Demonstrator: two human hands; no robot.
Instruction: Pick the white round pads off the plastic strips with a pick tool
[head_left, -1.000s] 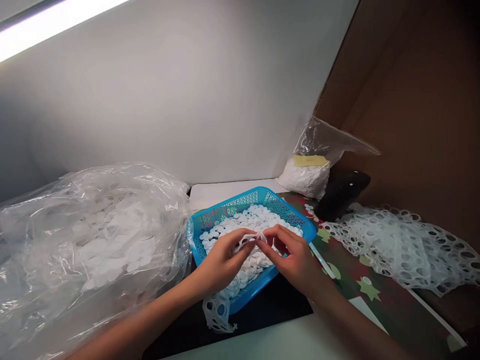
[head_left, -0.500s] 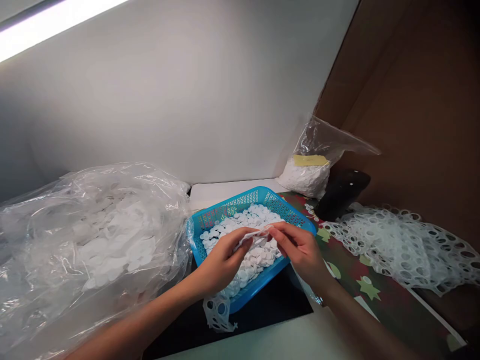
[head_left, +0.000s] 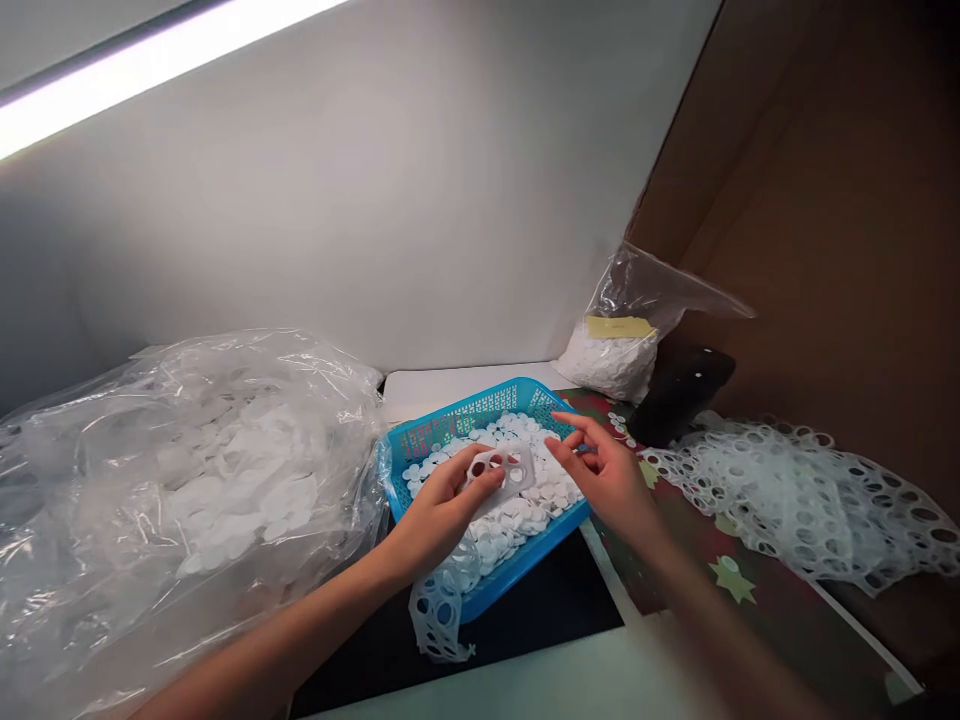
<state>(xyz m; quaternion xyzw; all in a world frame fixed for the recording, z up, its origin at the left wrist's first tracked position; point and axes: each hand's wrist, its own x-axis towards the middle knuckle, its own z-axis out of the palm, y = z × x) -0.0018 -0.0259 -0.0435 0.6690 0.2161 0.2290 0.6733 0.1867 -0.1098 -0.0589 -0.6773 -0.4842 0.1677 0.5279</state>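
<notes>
My left hand (head_left: 442, 515) pinches a small piece of white perforated sheet (head_left: 504, 470) with round holes, just above the discs. These loose white discs (head_left: 510, 515) fill a blue plastic mesh basket (head_left: 480, 418). My right hand (head_left: 607, 475) hovers over the basket's right corner with its fingers apart, holding nothing. A longer strip of the same perforated sheet (head_left: 439, 610) hangs over the basket's front edge below my left wrist.
A large clear plastic bag of white discs (head_left: 172, 500) lies to the left. A small labelled zip bag (head_left: 611, 360) and a dark object (head_left: 679, 395) stand behind. A heap of holed white sheet (head_left: 802, 510) rests on star-patterned paper (head_left: 731, 580) at right.
My right hand has let go of the perforated piece and moved back to the right with its fingers spread. The piece now lies flatter in my left hand. The view has shifted slightly.
</notes>
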